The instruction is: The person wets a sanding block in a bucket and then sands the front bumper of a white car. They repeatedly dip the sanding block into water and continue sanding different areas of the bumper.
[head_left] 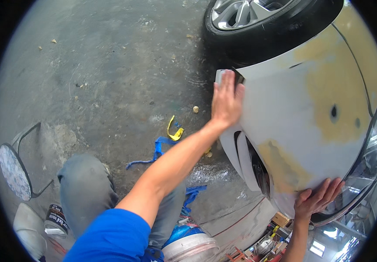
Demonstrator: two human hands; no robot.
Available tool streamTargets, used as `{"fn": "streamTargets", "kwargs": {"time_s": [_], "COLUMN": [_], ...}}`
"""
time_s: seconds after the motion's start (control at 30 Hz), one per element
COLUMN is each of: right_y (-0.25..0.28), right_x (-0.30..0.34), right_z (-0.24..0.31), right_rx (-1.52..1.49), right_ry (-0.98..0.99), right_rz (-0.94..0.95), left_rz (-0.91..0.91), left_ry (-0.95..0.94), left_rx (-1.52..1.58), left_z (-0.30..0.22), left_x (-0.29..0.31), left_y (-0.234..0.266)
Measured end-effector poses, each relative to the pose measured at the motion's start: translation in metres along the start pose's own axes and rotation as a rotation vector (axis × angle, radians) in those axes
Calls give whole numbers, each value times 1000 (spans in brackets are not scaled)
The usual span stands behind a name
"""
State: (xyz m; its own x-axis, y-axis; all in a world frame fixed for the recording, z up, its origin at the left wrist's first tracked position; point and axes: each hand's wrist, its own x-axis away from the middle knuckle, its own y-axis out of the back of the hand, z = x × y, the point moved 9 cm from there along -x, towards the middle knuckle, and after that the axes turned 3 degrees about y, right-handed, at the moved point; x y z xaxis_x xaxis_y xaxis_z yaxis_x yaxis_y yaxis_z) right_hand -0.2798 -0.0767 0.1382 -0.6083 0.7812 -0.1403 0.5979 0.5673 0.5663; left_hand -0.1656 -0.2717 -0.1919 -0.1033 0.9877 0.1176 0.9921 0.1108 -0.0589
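Observation:
My left hand (226, 101) lies with its fingers together at the lower corner of a grey car bumper (280, 100), beside the wheel arch. Under its fingers it presses a dark, thin sheet that looks like sandpaper (239, 77); most of the sheet is hidden. Tan filler patches (328, 96) mark the bumper and the panel beyond, with a dark spot in one. My right hand (317, 198) rests on the bumper's edge near the headlight (371, 153), fingers somewhat apart and holding nothing visible.
A tyre on a silver wheel (267, 39) stands beyond the bumper. Yellow (175, 131) and blue strips (158, 148) lie on the concrete floor. A round-topped stool (14, 170), a dark can (56, 220) and a white bucket (192, 249) are nearby. Clutter (267, 244) sits lower right.

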Motion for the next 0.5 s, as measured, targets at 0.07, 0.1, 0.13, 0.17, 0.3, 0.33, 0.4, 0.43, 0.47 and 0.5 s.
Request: {"fn": "streamTargets", "kwargs": {"time_s": [0.07,0.1,0.13,0.17,0.3,0.33,0.4,0.43,0.47,0.5], "right_y": [-1,-2,-1,-2,0,0,-1,0,-1,-1], "right_x": [-1,-3,-2,-1,0,-2,-3,-1,0,2], "right_z": [1,1,2,1,2,2,3,2,0,-2], "right_rx": [-2,-2,0,8,3,7,2,9,12,15], "right_ry": [2,6,7,5,16,13,19,14,10,5], "right_rz": [2,-1,5,4,16,9,7,11,13,14], "left_rz": [-42,-63,-73,-63,-81,-92,-120,-85,-57,-54], "left_ry": [39,26,15,-65,-89,-19,-20,-74,-131,-130], "left_rx": [-74,-62,-49,-6,-89,-115,-99,-73,-50,59], "left_z": [12,11,7,-10,2,13,12,-2,-17,-23], "left_x": [-12,-14,-13,-5,-14,-22,-21,-12,0,8], "left_y": [10,9,6,2,20,23,16,6,1,2]}}
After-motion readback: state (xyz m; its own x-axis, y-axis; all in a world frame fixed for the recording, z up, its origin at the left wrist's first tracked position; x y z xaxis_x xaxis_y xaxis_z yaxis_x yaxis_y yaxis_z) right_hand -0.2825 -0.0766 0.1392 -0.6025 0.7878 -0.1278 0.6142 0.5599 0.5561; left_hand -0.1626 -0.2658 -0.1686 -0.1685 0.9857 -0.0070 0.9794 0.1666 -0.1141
